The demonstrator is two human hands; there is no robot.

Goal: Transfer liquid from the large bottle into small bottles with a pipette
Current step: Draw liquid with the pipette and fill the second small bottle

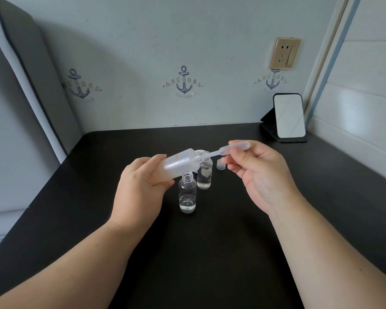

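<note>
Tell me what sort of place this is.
Probably a bedroom or small home room, not a lab: a padded headboard beside the black table, anchor-print wallpaper, and a small stand mirror near a wall socket.

Head view, near, down onto table (pixel 76 219).

two bare forearms, no sleeves in view, left grip (pixel 140 188) and right grip (pixel 261 172) ungloved, no rings or watch

Home room: anchor wallpaper (pixel 183 80), table mirror (pixel 289 117).
</note>
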